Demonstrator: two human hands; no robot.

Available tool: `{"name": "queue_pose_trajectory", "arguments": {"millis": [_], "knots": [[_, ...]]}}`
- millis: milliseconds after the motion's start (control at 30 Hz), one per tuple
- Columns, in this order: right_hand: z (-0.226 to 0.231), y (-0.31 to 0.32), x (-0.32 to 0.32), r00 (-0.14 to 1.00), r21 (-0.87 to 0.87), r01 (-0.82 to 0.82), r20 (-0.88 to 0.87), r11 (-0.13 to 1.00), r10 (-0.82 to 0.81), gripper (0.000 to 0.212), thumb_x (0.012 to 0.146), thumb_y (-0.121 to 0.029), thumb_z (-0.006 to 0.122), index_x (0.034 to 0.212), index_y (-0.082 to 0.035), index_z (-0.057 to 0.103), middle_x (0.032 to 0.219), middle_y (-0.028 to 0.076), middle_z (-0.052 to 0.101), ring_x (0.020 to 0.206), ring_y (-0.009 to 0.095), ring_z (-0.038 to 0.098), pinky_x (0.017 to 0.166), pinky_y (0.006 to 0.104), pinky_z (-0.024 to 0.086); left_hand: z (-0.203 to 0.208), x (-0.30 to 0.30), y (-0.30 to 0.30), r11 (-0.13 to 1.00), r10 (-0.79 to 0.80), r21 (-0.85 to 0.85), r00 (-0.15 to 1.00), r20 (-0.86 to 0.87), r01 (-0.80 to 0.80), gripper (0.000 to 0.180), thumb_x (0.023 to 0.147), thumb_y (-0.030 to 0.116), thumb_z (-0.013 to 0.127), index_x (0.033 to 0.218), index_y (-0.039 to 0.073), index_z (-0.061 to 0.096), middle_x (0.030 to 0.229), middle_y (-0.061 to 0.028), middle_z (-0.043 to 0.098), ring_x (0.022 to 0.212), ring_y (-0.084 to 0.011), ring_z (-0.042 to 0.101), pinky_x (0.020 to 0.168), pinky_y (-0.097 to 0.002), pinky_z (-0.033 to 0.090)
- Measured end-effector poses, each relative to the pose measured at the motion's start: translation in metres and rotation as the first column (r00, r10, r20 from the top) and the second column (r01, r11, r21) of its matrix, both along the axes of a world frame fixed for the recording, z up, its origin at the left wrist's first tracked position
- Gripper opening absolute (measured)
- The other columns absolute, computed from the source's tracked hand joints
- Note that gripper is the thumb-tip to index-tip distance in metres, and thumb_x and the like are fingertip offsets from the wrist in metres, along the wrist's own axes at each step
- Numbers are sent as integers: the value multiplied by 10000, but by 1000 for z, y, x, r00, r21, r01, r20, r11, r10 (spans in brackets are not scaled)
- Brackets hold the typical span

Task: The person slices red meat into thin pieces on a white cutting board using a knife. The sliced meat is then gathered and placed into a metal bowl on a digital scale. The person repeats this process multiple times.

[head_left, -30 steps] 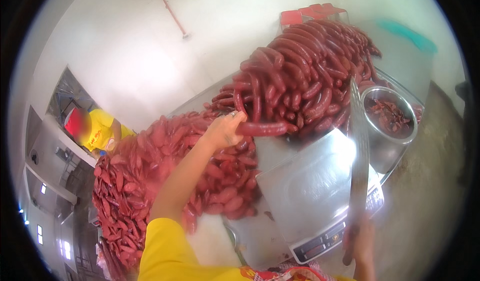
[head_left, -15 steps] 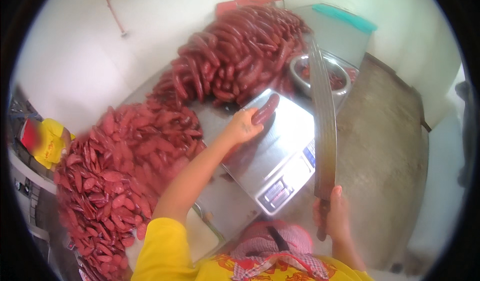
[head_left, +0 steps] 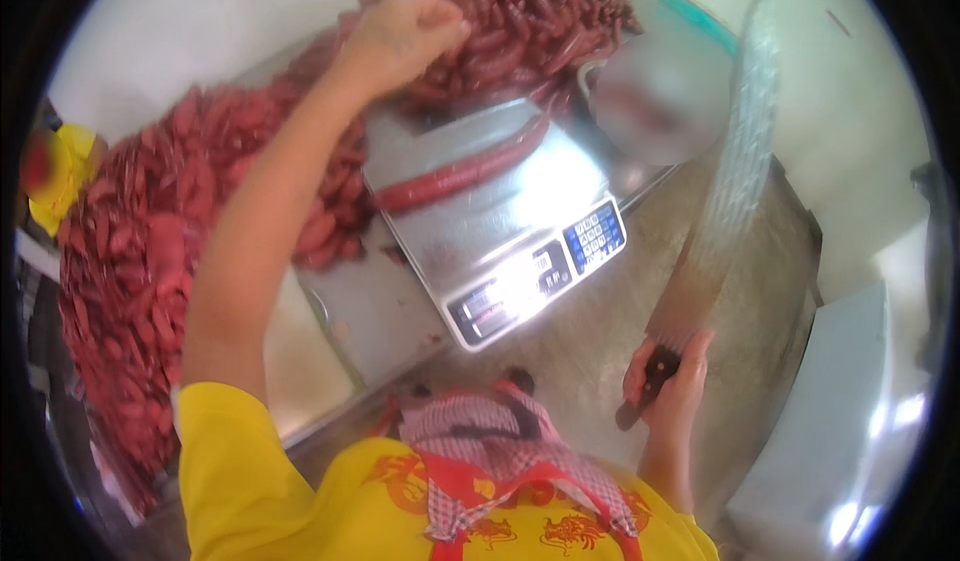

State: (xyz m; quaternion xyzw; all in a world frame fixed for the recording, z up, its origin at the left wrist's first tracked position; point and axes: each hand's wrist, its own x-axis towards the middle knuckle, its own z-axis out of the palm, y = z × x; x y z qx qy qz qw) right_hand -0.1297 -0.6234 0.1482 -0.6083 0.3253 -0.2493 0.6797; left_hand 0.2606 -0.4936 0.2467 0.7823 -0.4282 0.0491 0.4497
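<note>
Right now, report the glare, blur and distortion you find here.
Head view: white glare on the scale, pale sheen along the knife; head view: a round smear blurs the metal bowl; head view: fisheye curvature inside a dark border.

Yellow shirt — red dragon prints — checked apron

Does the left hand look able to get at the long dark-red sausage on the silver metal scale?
Probably yes: the left hand is nearby, over the dark-red sausage pile; nothing covers the long dark-red sausage, and the right hand holds the long steel knife to the right of the silver metal scale.
</note>
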Motion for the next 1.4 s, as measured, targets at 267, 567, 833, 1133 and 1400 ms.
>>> {"name": "queue_pose_trajectory", "arguments": {"millis": [267,567,833,1133,1400], "knots": [[-8,-93,-12,976,-76,-113,178,991,125,826,882,-766,261,731,-7,550,478,77,483,380,157,454,382,269,364,8,-46,-50,982,143,89,960,242,-168,277,823,263,678,931,8,689,861,-164,703,823,-244,690,748,-332,534],[-2,-178,-23,985,94,-47,169,994,31,839,836,-811,294,685,-15,514,473,77,436,383,183,434,390,290,362,-28,-54,-107,940,177,247,957,231,-233,387,861,357,661,1066,30,663,948,-136,699,872,-220,663,816,-328,509],[-13,-191,-16,991,261,12,123,965,-46,811,866,-782,283,678,-23,503,461,68,416,368,176,427,375,292,360,-127,-58,-112,864,200,422,956,214,-275,508,882,447,595,1093,-14,623,957,-222,672,918,-378,648,840,-430,507],[-21,-181,9,969,96,-245,50,965,241,804,869,-774,298,686,-19,504,462,72,439,359,171,439,354,289,365,-178,-65,-102,757,362,414,852,378,-506,647,853,633,520,980,3,593,915,-225,652,877,-398,631,791,-471,485],[-36,-121,24,957,90,-285,77,954,279,815,871,-773,293,687,-12,518,462,73,441,358,173,443,347,290,363,-124,-91,14,779,366,454,902,231,-432,627,805,675,564,889,57,623,791,-205,658,755,-412,647,681,-486,514]]}}
